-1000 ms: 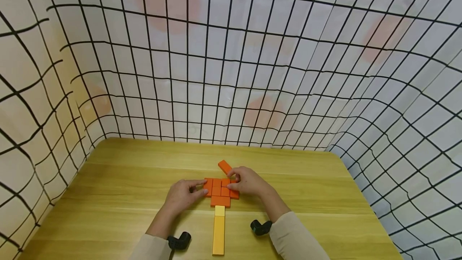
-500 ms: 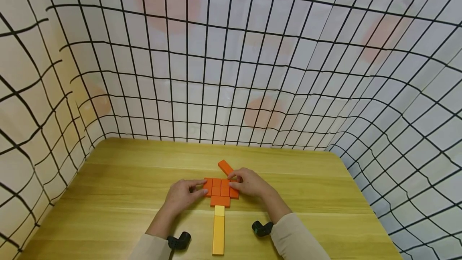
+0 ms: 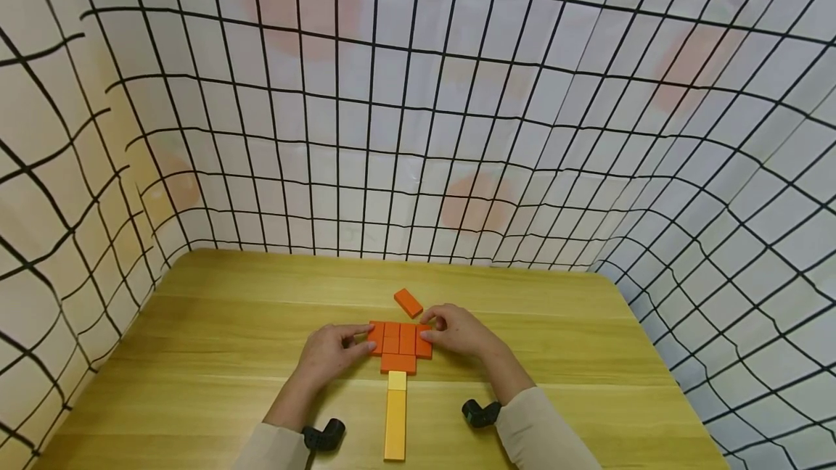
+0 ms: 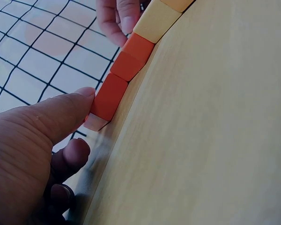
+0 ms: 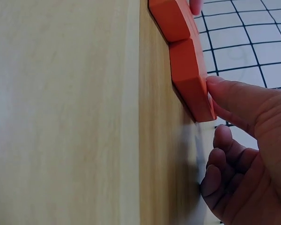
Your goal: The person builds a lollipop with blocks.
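Several orange rectangular blocks (image 3: 408,339) lie side by side in a flat row on the table. A crosswise orange block (image 3: 398,364) lies below them, then a pale yellow block (image 3: 397,381) and a long yellow block (image 3: 395,426). My left hand (image 3: 332,355) touches the row's left end block with thumb and index finger; in the left wrist view its thumb (image 4: 72,110) rests along that block (image 4: 110,96). My right hand (image 3: 457,330) touches the right end block (image 5: 189,70) with its thumb; its index finger is partly hidden in the right wrist view.
A loose orange block (image 3: 408,303) lies slanted just beyond the row. The wooden table (image 3: 261,281) is bounded at the back and sides by black grid mesh (image 3: 392,143) over pale sheeting. Black wrist cameras (image 3: 324,435) sit at both cuffs.
My right hand has shifted slightly right, from the inner part of the row towards its right end, uncovering more of the loose block. My left hand stays in place.
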The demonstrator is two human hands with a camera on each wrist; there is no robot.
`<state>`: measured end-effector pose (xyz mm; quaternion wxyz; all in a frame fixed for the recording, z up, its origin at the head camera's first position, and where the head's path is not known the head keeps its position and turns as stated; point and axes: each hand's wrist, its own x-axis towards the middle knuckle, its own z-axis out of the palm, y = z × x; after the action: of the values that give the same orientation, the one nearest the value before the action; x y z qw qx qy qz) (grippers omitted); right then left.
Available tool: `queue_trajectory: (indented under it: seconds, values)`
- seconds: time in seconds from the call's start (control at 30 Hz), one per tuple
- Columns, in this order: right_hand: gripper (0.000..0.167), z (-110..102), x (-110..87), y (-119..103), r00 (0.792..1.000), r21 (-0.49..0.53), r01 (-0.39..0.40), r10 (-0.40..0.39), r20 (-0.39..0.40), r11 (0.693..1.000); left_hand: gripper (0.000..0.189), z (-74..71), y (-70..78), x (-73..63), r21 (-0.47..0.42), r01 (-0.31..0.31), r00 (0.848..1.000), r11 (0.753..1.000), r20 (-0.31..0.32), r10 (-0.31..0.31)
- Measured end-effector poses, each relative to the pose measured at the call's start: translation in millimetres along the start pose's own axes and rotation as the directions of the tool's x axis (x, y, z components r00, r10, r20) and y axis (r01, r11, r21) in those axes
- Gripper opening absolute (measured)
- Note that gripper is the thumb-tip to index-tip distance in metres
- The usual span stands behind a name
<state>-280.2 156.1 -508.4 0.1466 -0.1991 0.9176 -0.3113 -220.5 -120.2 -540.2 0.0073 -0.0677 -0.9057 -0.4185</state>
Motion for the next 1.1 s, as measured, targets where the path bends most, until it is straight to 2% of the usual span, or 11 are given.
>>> queue_trajectory:
  seconds: [0.53, 0.67, 0.87, 1.1]
  values:
    - [0.016, 1.2, 1.8, -0.1, 1.000, 0.000, 0.010, -0.010, 0.003, 1.000, 0.033, -0.4, 0.0, 0.5, 0.007, -0.013, 1.000, 1.000, -0.016, 0.013]
    - [0.014, 0.9, 2.9, -1.1, 1.000, 0.005, 0.004, -0.004, -0.031, 1.000, 0.034, -0.2, -0.4, 0.8, 0.009, -0.009, 1.000, 1.000, -0.014, 0.009]
    - [0.016, 2.6, 11.3, -4.9, 0.991, 0.053, -0.060, 0.066, -0.120, 0.997, 0.034, 0.7, -1.9, 0.5, 0.007, -0.004, 1.000, 1.000, -0.007, 0.004]
    - [0.030, 4.4, 24.4, -6.6, 0.983, 0.020, -0.120, 0.122, -0.141, 0.993, 0.035, 0.0, -1.9, 0.8, 0.017, 0.003, 1.000, 1.000, 0.002, -0.003]
